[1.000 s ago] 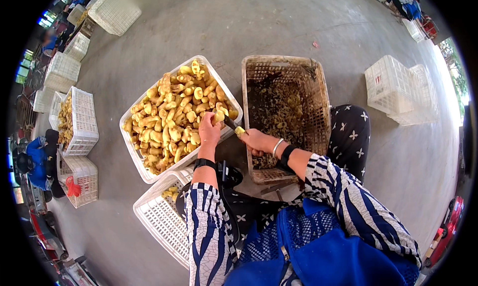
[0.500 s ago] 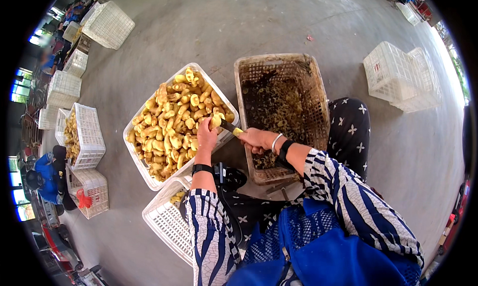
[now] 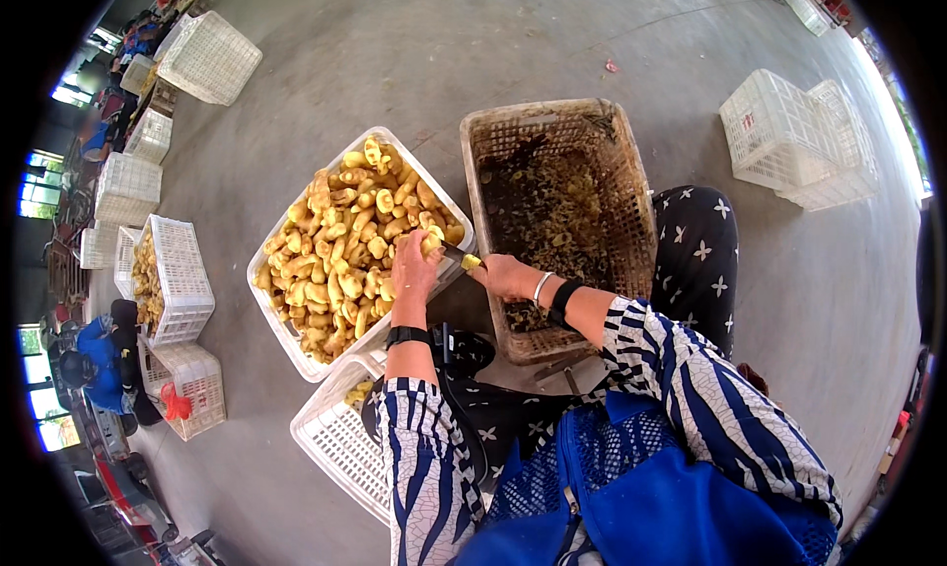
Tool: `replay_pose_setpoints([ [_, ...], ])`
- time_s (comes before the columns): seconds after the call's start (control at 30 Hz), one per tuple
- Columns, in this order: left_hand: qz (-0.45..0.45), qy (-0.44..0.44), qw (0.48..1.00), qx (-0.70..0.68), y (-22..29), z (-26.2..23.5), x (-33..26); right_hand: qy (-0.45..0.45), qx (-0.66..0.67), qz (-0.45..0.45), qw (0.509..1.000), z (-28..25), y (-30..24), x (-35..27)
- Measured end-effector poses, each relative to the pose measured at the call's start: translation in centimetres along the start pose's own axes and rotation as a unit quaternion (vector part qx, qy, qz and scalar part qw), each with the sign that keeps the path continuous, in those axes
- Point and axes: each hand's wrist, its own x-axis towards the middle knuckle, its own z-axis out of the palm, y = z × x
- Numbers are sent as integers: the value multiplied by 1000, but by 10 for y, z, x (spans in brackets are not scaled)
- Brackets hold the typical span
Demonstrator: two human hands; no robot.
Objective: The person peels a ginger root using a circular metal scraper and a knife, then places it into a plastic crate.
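My left hand (image 3: 413, 263) is closed round a piece of ginger root (image 3: 431, 243), over the near right rim of a white crate (image 3: 286, 347) heaped with ginger (image 3: 340, 246). In my right hand (image 3: 510, 275) is a knife (image 3: 456, 254) with a dark blade and a yellow patch near the handle. Its blade points left and meets the ginger piece. Most of the knife's handle is hidden inside my fist. To the right stands a dirty brown crate (image 3: 480, 186) with dark scraps (image 3: 552, 206) over its bottom, and my right hand is beside its left wall.
Below the ginger crate is another white crate (image 3: 340, 443) with a little ginger inside. White crates (image 3: 182, 280) line the left, where a person in blue (image 3: 97, 359) sits. More white crates (image 3: 789, 137) stand at the right on the grey floor. My knee (image 3: 695, 260) touches the brown crate's right side.
My left hand stays on the ginger piece and has turned slightly. My right hand and the knife remain beside it with only a small shift. The whole view has shifted a little.
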Motion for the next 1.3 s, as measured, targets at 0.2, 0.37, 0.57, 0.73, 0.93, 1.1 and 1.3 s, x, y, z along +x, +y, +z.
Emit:
replay_pose_setpoints([
  [0.2,-107,15,991,-73,9,11,5,-20,89,8,996,-8,9,-2],
  [0.37,-137,139,965,-175,-64,21,-16,-118,192,69,972,13,0,9],
  [0.57,-285,-44,607,-740,-27,-26,-7,-89,232,45,968,1,11,0],
  [0.73,-206,-96,591,-774,15,-57,-13,55,237,-167,956,-6,24,-32],
  [0.93,-152,-177,628,-742,65,-73,-33,333,-17,-288,898,-17,53,-78],
  [1.1,-146,-185,600,-764,126,-72,-68,391,-99,-339,850,-30,61,-120],
  [1.3,-98,-192,646,-732,180,-53,-102,351,-202,-444,799,-49,64,-158],
])
